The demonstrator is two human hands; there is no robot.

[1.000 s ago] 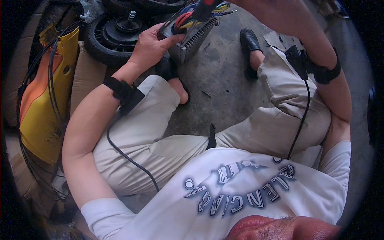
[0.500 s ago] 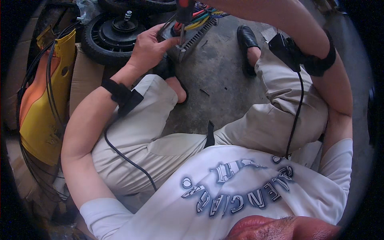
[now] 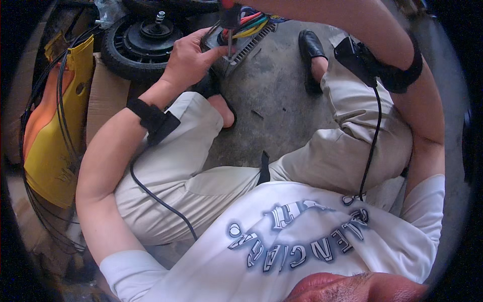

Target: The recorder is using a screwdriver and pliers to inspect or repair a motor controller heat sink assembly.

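My left hand [image 3: 188, 58] is closed on the near left edge of a finned metal motor controller [image 3: 246, 48], its thumb lying across the face. Coloured wires [image 3: 256, 22] in red, green, yellow and blue come out at the controller's far side. A screwdriver [image 3: 230, 22] with a dark and red handle stands upright against the controller, its shaft beside my left thumb and its tip near the corner. My right forearm [image 3: 322, 10] reaches over the top edge of the picture toward the screwdriver's handle. My right hand itself is outside the view.
Left of the controller lies a black wheel [image 3: 143, 48] with a hub motor and an axle. A yellow and orange body panel [image 3: 58, 136] with black cables leans beside cardboard [image 3: 108, 95] at the left. Black cords run from straps on both my forearms. Grey concrete floor [image 3: 251, 131] shows between my legs.
The controller has tilted slightly and shifted a little up and right. The screwdriver stays against it, and my left hand keeps its hold.
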